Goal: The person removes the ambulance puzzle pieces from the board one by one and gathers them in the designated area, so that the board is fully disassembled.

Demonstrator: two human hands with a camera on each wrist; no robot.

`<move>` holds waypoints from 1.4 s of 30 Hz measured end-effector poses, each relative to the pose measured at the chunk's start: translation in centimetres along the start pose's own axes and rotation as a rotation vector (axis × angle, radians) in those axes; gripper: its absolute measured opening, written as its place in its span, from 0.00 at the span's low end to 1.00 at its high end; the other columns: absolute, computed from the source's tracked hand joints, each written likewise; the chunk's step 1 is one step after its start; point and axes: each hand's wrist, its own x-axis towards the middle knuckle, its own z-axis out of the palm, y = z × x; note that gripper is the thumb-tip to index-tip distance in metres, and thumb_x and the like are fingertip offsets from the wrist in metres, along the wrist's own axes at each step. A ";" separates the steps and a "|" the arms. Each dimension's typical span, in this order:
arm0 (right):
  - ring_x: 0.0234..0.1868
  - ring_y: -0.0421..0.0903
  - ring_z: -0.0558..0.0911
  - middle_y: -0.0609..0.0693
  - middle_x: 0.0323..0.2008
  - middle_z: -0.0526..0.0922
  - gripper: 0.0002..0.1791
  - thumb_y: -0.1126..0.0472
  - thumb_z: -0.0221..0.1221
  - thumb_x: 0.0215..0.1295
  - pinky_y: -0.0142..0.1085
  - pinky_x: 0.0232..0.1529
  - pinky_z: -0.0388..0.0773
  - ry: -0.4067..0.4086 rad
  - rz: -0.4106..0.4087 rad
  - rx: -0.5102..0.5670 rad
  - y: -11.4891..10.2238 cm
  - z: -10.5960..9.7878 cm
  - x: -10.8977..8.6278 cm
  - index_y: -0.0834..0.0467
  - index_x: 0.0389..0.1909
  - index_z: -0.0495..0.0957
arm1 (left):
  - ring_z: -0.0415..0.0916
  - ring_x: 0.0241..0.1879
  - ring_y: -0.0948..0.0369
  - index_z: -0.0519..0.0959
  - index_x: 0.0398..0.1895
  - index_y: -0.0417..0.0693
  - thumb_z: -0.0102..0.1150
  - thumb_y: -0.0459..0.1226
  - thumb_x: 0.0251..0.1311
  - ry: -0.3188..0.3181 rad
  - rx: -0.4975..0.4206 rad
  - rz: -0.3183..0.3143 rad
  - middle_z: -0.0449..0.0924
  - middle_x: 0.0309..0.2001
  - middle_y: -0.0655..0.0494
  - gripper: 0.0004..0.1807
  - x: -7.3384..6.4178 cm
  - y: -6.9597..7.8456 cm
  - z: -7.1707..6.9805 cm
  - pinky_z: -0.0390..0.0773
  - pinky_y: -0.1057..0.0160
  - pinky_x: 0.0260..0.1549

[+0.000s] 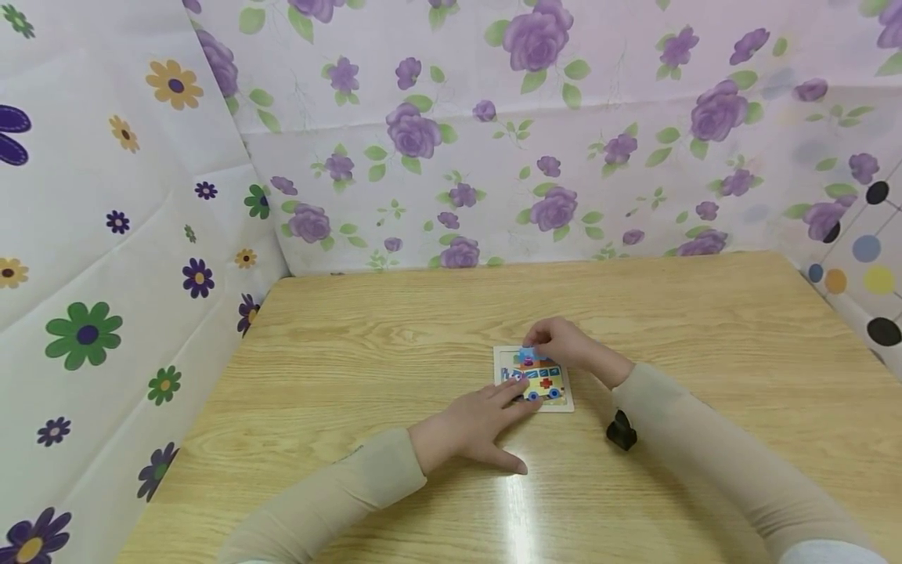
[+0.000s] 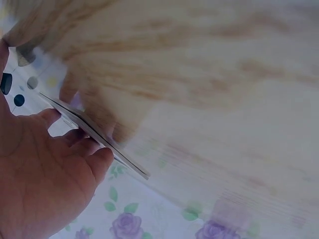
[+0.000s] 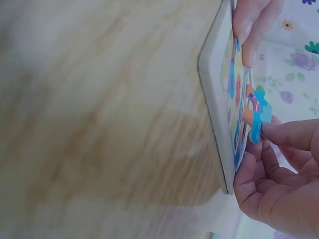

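Observation:
A small square jigsaw puzzle [image 1: 568,406] with a pale frame lies on the table, showing a yellow bus-like vehicle with a red cross and blue wheels. My left hand [image 1: 482,423] rests its outstretched fingertips on the puzzle's lower left part, thumb spread away. At the upper edge, my right hand [image 1: 567,346] pinches a blue and orange puzzle piece [image 3: 260,117] between thumb and fingers. In the right wrist view that piece stands tilted up from the puzzle surface. The left wrist view shows the board edge-on beyond my left hand [image 2: 47,169].
The wood-grain table [image 1: 352,345] extends around the puzzle. A small black object [image 1: 622,431] is beside my right forearm. Behind the table hangs a purple-flowered cloth [image 1: 416,133], with a flower-patterned white cloth [image 1: 141,251] at left and a dotted one [image 1: 867,251] at right.

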 end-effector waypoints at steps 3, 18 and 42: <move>0.38 0.45 0.77 0.55 0.38 0.83 0.09 0.70 0.53 0.65 0.38 0.44 0.76 -0.007 0.015 0.021 -0.1 -0.1 0.1 0.64 0.40 0.81 | 0.40 0.75 0.57 0.47 0.76 0.62 0.50 0.69 0.53 -0.001 0.002 -0.001 0.39 0.77 0.53 0.51 0.0 -0.1 0.0 0.52 0.58 0.71; 0.39 0.47 0.78 0.58 0.43 0.83 0.10 0.66 0.54 0.66 0.36 0.40 0.76 0.007 0.066 0.072 0.1 -1.9 -0.4 0.64 0.43 0.81 | 0.39 0.75 0.57 0.46 0.76 0.62 0.50 0.70 0.53 -0.006 -0.002 -0.002 0.39 0.77 0.53 0.51 0.0 -0.1 0.1 0.51 0.58 0.71; 0.39 0.44 0.79 0.60 0.44 0.81 0.14 0.66 0.52 0.69 0.47 0.45 0.80 0.062 0.051 0.120 2.5 -7.0 -4.9 0.68 0.49 0.78 | 0.39 0.75 0.57 0.44 0.76 0.64 0.49 0.71 0.53 -0.008 -0.015 -0.004 0.38 0.77 0.53 0.51 0.2 -0.2 0.4 0.50 0.58 0.71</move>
